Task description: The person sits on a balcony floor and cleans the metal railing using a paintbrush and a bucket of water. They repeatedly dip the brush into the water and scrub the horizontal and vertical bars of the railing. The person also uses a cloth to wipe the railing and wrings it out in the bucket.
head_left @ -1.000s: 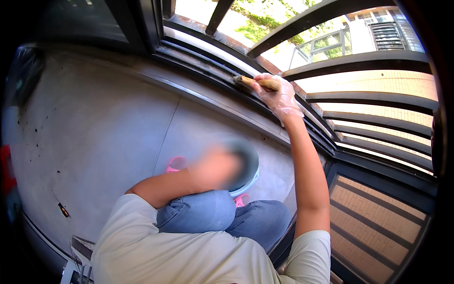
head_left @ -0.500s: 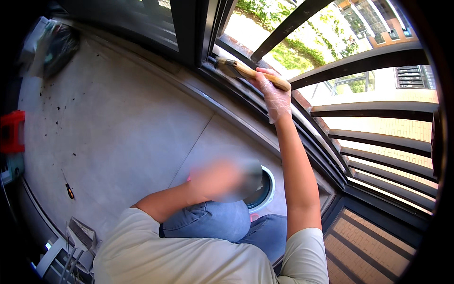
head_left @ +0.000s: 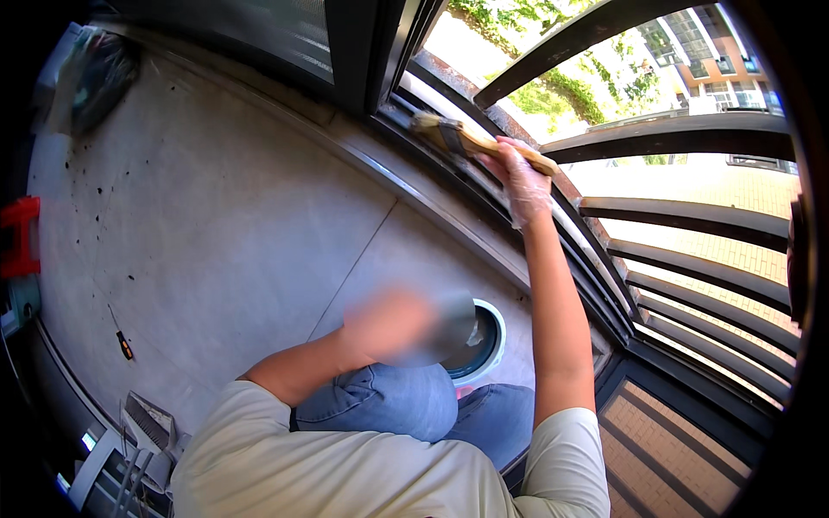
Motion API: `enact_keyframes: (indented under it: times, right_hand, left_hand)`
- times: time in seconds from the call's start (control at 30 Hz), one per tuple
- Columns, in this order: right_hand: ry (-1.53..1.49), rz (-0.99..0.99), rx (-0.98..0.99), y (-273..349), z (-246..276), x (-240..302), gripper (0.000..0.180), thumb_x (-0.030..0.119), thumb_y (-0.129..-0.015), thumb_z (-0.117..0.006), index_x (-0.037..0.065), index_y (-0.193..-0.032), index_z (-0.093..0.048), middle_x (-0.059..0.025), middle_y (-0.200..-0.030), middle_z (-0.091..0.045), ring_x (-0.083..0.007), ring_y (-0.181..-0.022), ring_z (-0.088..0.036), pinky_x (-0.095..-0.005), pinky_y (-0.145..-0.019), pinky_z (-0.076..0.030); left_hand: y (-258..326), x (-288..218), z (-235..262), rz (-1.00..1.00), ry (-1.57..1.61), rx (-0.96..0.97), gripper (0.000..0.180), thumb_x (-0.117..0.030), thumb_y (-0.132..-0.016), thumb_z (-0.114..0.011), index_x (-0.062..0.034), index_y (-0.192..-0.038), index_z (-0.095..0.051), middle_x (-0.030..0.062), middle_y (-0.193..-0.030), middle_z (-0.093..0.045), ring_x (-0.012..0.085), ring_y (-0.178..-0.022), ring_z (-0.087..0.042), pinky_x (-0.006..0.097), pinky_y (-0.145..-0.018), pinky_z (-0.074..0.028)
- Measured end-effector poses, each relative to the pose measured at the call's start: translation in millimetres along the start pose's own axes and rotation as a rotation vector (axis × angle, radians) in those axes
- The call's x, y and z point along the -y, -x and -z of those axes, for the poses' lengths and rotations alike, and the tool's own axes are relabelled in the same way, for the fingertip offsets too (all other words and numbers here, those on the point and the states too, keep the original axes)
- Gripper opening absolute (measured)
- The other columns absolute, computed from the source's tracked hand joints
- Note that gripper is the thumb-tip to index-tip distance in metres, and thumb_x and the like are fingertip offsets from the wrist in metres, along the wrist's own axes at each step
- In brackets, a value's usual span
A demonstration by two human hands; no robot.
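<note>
OK, near to far, all relative to the bucket (head_left: 499,337) (pale rim, dark inside). Pale shirt (head_left: 363,470) and jeans (head_left: 380,401) on its near side. Grey bristled tool (head_left: 148,423) also nearer than the bucket, well off to its left. Left hand (head_left: 393,324) just left of the bucket, in a blurred patch; can't tell whether it's open, closed or holding something. Screwdriver (head_left: 125,347), dark and orange handle, on the floor (head_left: 233,224) well left of the bucket. Right hand (head_left: 522,177), clear glove on, is beyond the bucket, closed round the wooden handle of the brush (head_left: 471,138). Brush sits past the bucket, bristles pointing left over the dark window track (head_left: 475,183); can't tell if they touch. Red item (head_left: 19,237) far left of the bucket. Dark bag (head_left: 102,82) far left and beyond it. Dark bars (head_left: 682,140) beyond and right of the bucket; greenery (head_left: 561,95) and building (head_left: 717,52) past those.
</note>
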State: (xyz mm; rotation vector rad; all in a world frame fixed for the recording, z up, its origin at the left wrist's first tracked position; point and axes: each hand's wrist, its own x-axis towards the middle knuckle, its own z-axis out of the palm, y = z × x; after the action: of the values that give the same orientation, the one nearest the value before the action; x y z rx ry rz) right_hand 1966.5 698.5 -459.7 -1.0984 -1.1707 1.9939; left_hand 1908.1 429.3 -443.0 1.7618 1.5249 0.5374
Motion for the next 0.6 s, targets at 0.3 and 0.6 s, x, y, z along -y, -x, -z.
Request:
enact_keyframes:
  times: [0.3,0.6]
  right_hand:
    - [0.07,0.177,0.116,-15,-64,-2,0.013,0.006,-0.081,-0.066,-0.002,-0.09,-0.064,-0.0101,-0.096,-0.061,-0.0179,-0.084,-0.062,-0.0269,-0.078,-0.055]
    - [0.232,0.143,0.084,-10,-72,16,0.017,0.008,-0.082,-0.065,-0.001,-0.096,-0.064,-0.0102,-0.095,-0.062,-0.0204,-0.086,-0.064,-0.0282,-0.081,-0.054]
  left_hand:
    - [-5,3,-8,0.007,-0.018,0.063,0.021,-0.02,-0.082,-0.058,-0.0087,-0.099,-0.058,0.0093,-0.084,-0.058,0.0254,-0.086,-0.056,0.038,-0.077,-0.04]
    - [1,-3,1,0.086,-0.248,0.171,0.021,-0.021,-0.082,-0.057,-0.0083,-0.099,-0.057,0.01,-0.089,-0.058,0.0264,-0.088,-0.055,0.04,-0.079,-0.04]
